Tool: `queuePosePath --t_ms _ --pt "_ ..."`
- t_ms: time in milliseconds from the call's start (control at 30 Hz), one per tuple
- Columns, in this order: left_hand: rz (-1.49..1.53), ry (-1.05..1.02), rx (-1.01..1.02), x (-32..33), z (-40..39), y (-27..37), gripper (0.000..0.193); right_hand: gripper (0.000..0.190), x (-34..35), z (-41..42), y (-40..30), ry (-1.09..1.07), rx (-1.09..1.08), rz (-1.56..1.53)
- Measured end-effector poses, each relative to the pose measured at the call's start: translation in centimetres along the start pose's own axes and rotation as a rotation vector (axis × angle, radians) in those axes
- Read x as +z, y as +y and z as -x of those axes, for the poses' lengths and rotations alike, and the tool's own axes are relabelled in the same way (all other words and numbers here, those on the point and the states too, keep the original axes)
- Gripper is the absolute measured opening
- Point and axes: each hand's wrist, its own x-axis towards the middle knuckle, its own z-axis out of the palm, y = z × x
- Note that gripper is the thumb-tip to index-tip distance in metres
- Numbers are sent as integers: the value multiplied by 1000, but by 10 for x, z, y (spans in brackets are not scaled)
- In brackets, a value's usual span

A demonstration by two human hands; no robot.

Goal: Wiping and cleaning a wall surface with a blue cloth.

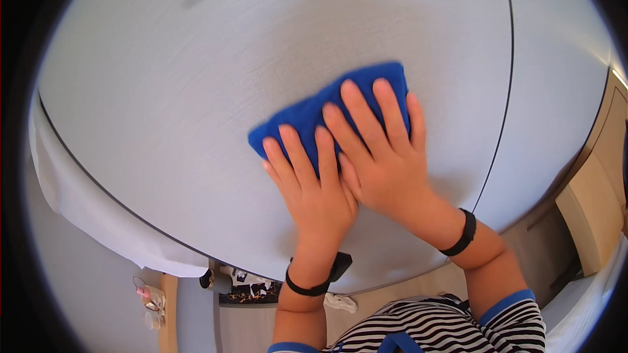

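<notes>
A folded blue cloth lies flat against a large pale grey panel. My left hand presses on the lower left part of the cloth with fingers spread. On its right part rests my right hand, its fingers also spread and reaching near the cloth's upper edge. The two hands touch at the thumbs. Each wrist wears a black band. Faint smears and a darker curved mark show on the panel above the cloth.
A thin dark seam runs down the panel's right side. White fabric hangs along the lower left edge. Small bottles stand on a wooden ledge at lower left. Wooden furniture is at the right, a white shoe below.
</notes>
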Motion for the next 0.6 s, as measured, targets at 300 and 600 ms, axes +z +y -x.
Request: queuePosePath --t_ms 300,600 --pt "-12 22 7 -15 -29 -4 46 31 -5 -33 0 18 -100 9" --pt "-41 114 118 -26 -73 -22 47 31 6 -74 1 205 -205 0"
